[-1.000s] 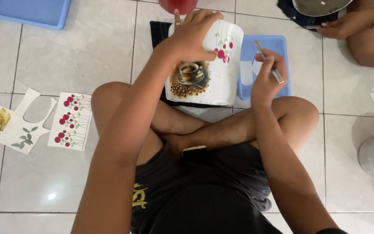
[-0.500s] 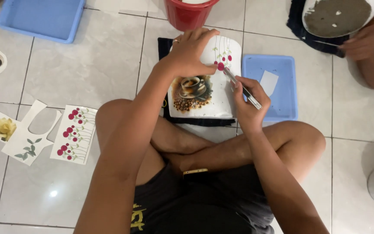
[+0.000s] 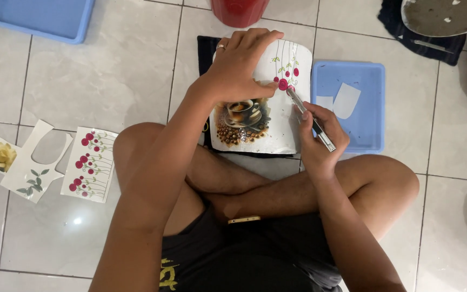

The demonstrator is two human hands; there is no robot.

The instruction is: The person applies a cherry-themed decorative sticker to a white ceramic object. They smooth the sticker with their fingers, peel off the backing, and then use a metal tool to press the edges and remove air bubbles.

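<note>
A white curved ceramic piece [image 3: 277, 127] with a coffee-cup picture and red flower decals lies on a dark cloth in front of my crossed legs. My left hand [image 3: 241, 65] presses down on its top, fingers spread over the flower decal. My right hand [image 3: 320, 135] holds a thin metal tool [image 3: 309, 119] like a pen. Its tip touches the piece beside a red flower, close to my left fingertips.
A small blue tray [image 3: 368, 108] with paper scraps sits to the right of the piece. A red bucket [image 3: 239, 11] stands behind it, a larger blue tray [image 3: 39, 19] at far left. Cut decal sheets [image 3: 90, 165] lie on the tiles left. Another person's arm and dish are top right.
My right hand came from over the small blue tray to the piece, bringing the tool tip to the red flower. My left hand stayed on the piece.
</note>
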